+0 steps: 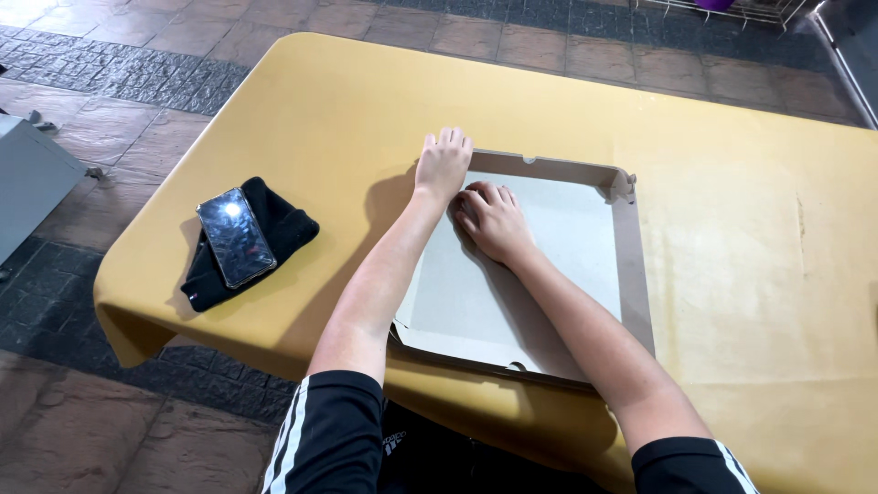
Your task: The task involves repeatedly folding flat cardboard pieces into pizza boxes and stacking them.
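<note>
A: Cardboard box [549,265] sits centre frame on the yellow counter [750,238]; left hand [443,165] lies flat, fingers together, on its upper-left corner.

B: Right hand [494,220] presses curled just inside, holding nothing. Seemingly a wall-folding step; firm pressing next.

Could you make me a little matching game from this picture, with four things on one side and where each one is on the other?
Things:
1. phone
2. black cloth
3. left hand
4. right hand

Places:
A. flat on the inside floor of the cardboard box
B. on the box's far left corner
C. on top of the black cloth
D. on the yellow table, left of the box

Pairs: 1-C, 2-D, 3-B, 4-A
</note>
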